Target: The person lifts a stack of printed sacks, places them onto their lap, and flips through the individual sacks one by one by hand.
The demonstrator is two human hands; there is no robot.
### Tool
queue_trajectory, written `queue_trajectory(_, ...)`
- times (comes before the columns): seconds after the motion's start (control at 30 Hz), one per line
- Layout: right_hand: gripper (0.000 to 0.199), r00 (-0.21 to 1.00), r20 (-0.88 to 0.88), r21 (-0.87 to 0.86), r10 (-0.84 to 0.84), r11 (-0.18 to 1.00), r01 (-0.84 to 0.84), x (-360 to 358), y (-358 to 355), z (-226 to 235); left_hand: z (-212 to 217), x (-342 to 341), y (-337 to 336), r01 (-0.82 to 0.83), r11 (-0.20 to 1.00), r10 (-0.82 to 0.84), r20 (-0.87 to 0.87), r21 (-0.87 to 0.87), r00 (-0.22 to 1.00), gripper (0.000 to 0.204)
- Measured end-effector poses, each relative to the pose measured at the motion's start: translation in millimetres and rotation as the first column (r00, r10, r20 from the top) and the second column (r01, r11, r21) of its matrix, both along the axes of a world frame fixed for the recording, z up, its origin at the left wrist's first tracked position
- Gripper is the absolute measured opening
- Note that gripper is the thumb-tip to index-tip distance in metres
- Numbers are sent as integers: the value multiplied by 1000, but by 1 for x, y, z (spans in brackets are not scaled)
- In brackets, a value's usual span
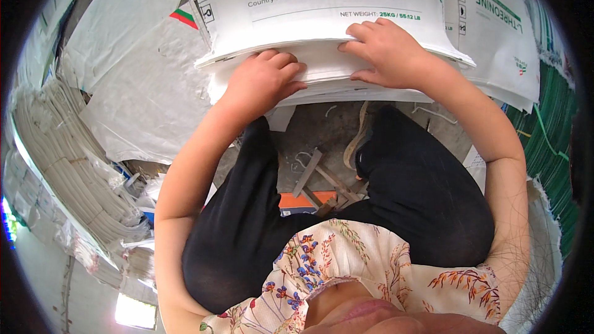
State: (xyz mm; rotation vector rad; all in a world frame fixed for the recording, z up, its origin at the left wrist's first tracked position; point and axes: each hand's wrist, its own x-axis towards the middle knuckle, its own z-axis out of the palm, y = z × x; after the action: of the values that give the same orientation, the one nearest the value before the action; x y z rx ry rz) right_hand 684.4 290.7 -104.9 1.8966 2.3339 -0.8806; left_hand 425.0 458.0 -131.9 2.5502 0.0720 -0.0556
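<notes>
A stack of flat white printed sacks [309,25] lies in front of my knees, its near edges facing me. The top sack's near edge stands slightly apart from the layers below. My left hand [263,83] is closed at this edge, left of the middle, fingers curled on the sack and thumb pointing right. Farther right, my right hand [390,52] grips the same edge, its fingers on the printed face and its thumb lower, by the sacks underneath. What the fingertips of my left hand touch is partly hidden.
More white sacks [504,43] lie at the right, beside a pile of green woven material [550,124]. White sheeting [148,99] covers the floor at the left, next to a tall stack of folded white sacks [62,154]. Wooden pieces [322,176] show between my legs.
</notes>
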Motion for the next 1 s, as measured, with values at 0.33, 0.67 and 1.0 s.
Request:
queue_trajectory(0.33, 43, 997, 50, 61, 64, 996, -67, -3, -2, -3, -2, 3, -1, -67, 998, 67, -6, 19, 998, 27)
queue_trajectory(0.67, 25, 997, 72, 585, -36, 811, -13, 10, 4, 0, -13, 51, 21, 36, 996, -42, 73, 86, 996, 36)
queue_trajectory(1.0, 31, 966, -143, 229, -216, 942, 245, 8, -66, -17, -11, 58, 23, 100, 995, -101, -41, -24, 994, 31)
